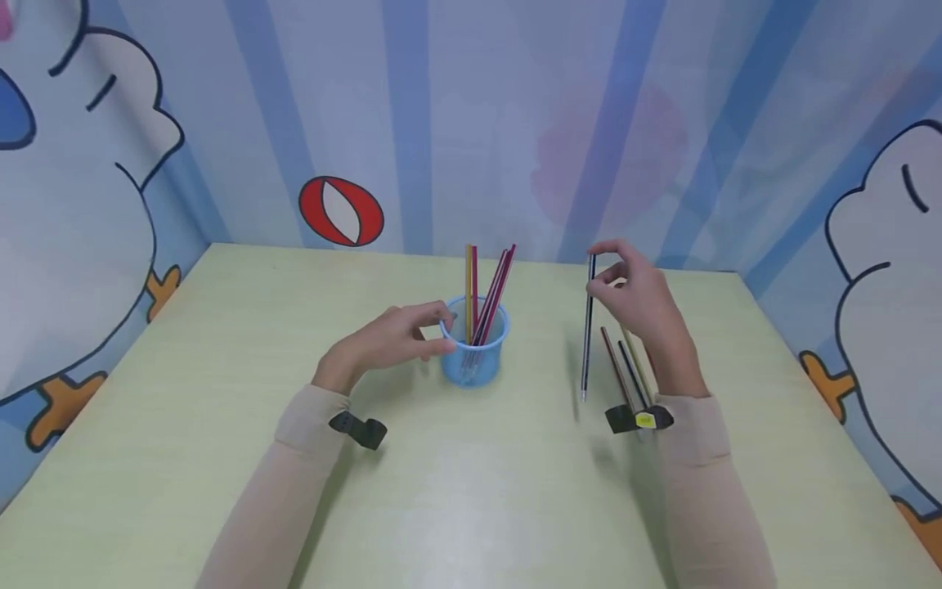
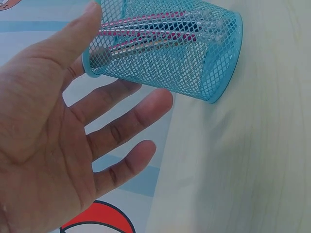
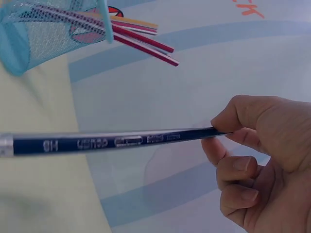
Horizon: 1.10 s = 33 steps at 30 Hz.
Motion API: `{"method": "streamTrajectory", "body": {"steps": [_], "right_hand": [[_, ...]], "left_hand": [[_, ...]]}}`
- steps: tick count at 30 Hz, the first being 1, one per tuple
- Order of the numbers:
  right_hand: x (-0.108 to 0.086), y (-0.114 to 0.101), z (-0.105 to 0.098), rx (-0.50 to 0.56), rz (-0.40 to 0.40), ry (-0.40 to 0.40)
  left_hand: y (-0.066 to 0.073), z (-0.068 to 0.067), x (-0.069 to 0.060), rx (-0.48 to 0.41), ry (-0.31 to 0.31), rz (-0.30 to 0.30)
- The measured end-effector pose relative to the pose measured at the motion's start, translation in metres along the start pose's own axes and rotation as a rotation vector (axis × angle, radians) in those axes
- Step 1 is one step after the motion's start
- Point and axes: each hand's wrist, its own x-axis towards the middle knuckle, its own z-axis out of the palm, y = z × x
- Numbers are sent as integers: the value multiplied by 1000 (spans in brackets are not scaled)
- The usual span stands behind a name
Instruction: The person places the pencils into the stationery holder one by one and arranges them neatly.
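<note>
Fingers pinching pencil, upright, silver end down

The dark pencil runs off the right wrist view.

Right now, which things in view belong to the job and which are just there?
Job, likely:
cup, left hand gripping its rim
pencils inside
dark pencil pinched in right hand
loose pencils on table

Just there:
table
printed backdrop
wrist bands
</note>
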Motion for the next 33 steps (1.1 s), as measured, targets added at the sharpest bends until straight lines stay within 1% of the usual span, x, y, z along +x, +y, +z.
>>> {"method": "streamTrajectory", "body": {"steps": [4, 8, 18, 22, 24, 26, 30, 33], "right_hand": [[2, -8, -1, 64, -11, 58], [3, -16, 0, 146, -25, 124], [7, -31, 4, 466, -48, 288], [10, -37, 13, 583, -74, 310], [12, -39, 19, 621, -89, 313], [14, -42, 25, 635, -98, 318], [17, -43, 35, 624, -98, 322], [19, -43, 42, 608, -103, 305]], "left_hand": [[1, 2, 0, -8, 6, 17], [2, 3, 1, -10, 4, 21], [8, 3, 3, -12, 4, 22], [6, 2, 1, -11, 9, 9], [5, 2, 0, -10, 13, 3], [3, 1, -1, -12, 17, 2], [1, 1, 0, -9, 16, 3], [1, 1, 1, -2, 16, -2]]}}
